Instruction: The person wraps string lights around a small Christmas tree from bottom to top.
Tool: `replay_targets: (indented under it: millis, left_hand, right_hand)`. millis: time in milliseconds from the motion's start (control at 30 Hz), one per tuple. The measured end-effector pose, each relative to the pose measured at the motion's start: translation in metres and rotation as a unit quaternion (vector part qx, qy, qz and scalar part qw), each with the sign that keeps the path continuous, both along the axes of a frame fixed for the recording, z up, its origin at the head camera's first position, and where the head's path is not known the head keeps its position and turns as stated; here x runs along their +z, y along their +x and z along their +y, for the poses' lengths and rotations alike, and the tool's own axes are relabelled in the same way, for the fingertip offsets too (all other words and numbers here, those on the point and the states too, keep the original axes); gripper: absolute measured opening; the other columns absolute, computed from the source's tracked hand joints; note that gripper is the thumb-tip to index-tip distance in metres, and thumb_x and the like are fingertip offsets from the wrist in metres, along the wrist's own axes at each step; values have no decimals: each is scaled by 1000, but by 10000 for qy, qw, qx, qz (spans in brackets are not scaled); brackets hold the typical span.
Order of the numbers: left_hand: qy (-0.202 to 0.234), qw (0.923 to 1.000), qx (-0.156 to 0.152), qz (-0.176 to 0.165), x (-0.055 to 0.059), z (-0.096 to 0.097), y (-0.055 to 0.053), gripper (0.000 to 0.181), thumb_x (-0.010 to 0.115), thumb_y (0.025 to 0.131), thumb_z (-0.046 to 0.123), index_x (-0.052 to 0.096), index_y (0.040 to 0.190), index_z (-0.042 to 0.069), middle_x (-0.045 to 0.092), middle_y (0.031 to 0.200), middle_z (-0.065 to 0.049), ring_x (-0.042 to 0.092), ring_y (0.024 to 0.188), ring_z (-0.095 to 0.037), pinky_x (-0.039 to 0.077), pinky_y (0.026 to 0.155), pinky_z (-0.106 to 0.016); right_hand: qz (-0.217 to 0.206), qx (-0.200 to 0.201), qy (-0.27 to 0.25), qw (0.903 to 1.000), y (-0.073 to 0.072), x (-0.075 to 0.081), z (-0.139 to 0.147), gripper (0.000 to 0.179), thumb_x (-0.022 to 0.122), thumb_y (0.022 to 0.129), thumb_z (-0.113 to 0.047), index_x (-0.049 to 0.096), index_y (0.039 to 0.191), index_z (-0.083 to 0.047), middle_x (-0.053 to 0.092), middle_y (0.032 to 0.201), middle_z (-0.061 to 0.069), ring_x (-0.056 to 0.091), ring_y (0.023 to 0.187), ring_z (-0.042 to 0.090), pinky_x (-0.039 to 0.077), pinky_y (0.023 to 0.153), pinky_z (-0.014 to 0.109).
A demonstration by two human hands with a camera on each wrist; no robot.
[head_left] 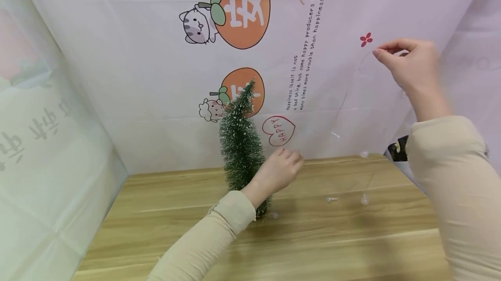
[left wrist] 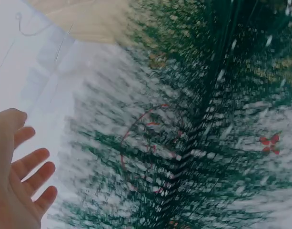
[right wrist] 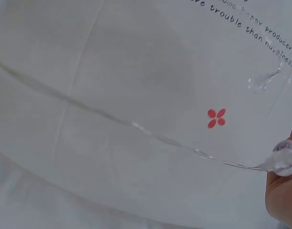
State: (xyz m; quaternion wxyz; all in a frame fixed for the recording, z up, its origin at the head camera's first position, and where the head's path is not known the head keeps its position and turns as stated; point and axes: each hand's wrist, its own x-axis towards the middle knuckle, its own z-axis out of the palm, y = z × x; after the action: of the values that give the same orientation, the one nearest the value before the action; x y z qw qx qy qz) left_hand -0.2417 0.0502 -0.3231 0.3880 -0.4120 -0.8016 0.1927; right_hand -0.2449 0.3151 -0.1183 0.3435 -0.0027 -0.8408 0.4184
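Observation:
A small green artificial Christmas tree (head_left: 240,142) with white-flecked bristles stands on the wooden table, its tip bent to the right. Beside its lower right side is my left hand (head_left: 279,170), fingers loosely bent; in the left wrist view that hand (left wrist: 24,171) shows nothing between its fingers. Raised at the upper right, my right hand (head_left: 415,63) pinches a thin clear fairy light string between thumb and fingertips. The string droops toward the table with several clear bulbs (head_left: 365,199). Close up in the right wrist view, a round bulb (right wrist: 285,158) lies against the right hand.
A white printed cloth (head_left: 156,98) with orange fruit and cat drawings hangs behind the wooden table (head_left: 176,215). Another pale cloth (head_left: 39,142) hangs at the left. A dark object (head_left: 398,149) shows past the table's right back corner, partly behind the right sleeve.

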Motion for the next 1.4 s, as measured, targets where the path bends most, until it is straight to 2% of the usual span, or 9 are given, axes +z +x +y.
replay_targets:
  millis: [133,267,367,500,600,867,1067,1233,1400]
  left_hand:
    - [212,9997,-103,-83,17,3,-4,30,49,97,38,61,121,26,63,120,6,61,108,-11,49,97,-28]
    - [305,9993,96,-186,50,6,-4,39,50,96,40,54,131,23,59,130,1,58,117,-15,47,103,-31]
    - [716,9974,119,-28,75,8,-6,41,50,97,39,53,133,21,57,133,-1,56,121,-17,46,104,-31]
    - [1369,9901,58,297,101,12,-10,39,47,99,32,52,136,21,56,137,-1,54,126,-18,44,105,-32]
    - [1459,9890,155,196,116,16,-11,43,46,100,34,47,141,24,52,142,-1,49,132,-19,40,109,-34]
    - [994,9906,726,-601,142,28,-9,51,37,102,40,26,151,29,33,156,0,30,145,-21,26,119,-39]
    - [910,9873,1050,-773,156,31,-10,53,32,103,41,18,153,29,21,160,0,18,149,-22,18,123,-41]
    - [961,9832,1197,-990,169,32,-12,52,28,104,40,16,154,29,19,161,3,15,150,-21,14,123,-42]
    - [704,9823,1307,-1146,183,33,-11,51,23,105,33,12,155,24,18,161,6,12,150,-20,11,124,-42]
  right_hand:
    - [164,-41,135,9998,-6,2,-12,22,68,85,-28,66,71,-44,52,66,-31,43,61,-3,34,51,12]
    - [322,71,3,9995,-10,4,-20,26,67,84,-24,64,67,-43,53,65,-30,43,58,-3,33,50,11]
    - [426,228,-158,9987,-10,3,-25,26,68,84,-21,66,68,-41,55,67,-30,43,57,-2,34,52,11]
    - [477,362,-151,9981,-11,0,-32,20,70,83,-22,69,72,-39,56,68,-29,43,58,-1,34,53,13]
    - [489,407,-50,9980,-11,-2,-35,13,72,83,-24,72,78,-35,55,69,-29,44,61,0,35,55,13]
    - [800,658,119,9946,-15,-7,-42,6,73,83,-23,76,88,-23,58,68,-31,46,59,0,36,55,13]
    - [881,976,202,9911,-16,-10,-50,6,73,83,-20,77,87,-23,60,69,-31,46,57,-1,36,56,14]
    - [946,1152,264,9885,-16,-12,-54,10,73,84,-19,77,93,-16,61,72,-30,47,55,0,38,54,13]
    - [1154,1261,200,9851,-18,-13,-58,15,74,83,-17,77,96,-10,62,73,-28,50,52,-1,41,54,11]
